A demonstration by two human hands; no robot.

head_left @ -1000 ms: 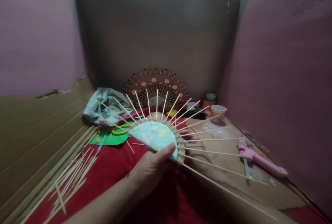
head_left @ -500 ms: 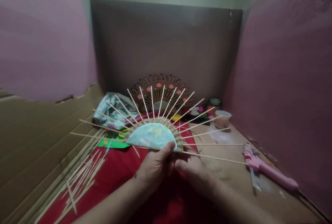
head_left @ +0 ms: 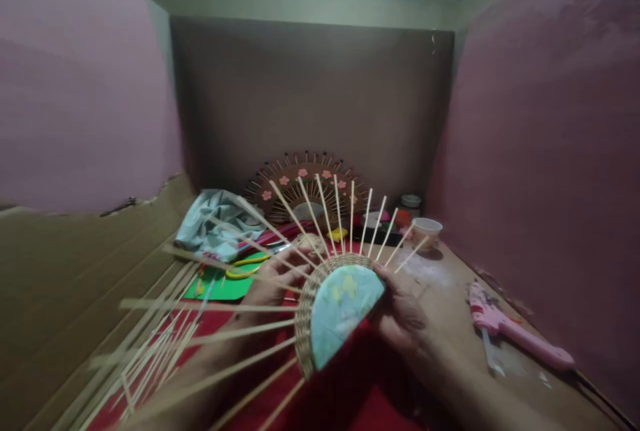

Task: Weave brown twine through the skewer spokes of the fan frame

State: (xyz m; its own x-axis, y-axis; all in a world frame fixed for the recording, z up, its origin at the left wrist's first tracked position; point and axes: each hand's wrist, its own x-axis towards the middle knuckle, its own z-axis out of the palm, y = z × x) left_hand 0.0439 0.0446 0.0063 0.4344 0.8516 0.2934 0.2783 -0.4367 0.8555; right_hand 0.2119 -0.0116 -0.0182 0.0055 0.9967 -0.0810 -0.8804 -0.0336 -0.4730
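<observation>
I hold a half-round fan piece (head_left: 340, 308) with a pale blue flowered fabric face, a woven rattan rim and several long bamboo sticks fanning out. It is tilted with its flat edge to the lower right. My right hand (head_left: 400, 314) grips its right corner, fingers closed on the fabric edge. My left hand (head_left: 273, 284) lies behind the sticks at the left, partly hidden and blurred; its fingers seem to touch the sticks.
A finished brown fan with pink flowers (head_left: 305, 184) leans on the back wall. A bunched blue cloth (head_left: 215, 221), yellow scissors on green paper (head_left: 235, 271), loose bamboo sticks (head_left: 145, 358), a small cup (head_left: 426, 228) and a pink glue gun (head_left: 515, 338) lie around.
The fan piece has turned anticlockwise and shifted right. My right hand now holds its right corner, and my left hand has moved from the flat edge to behind the sticks.
</observation>
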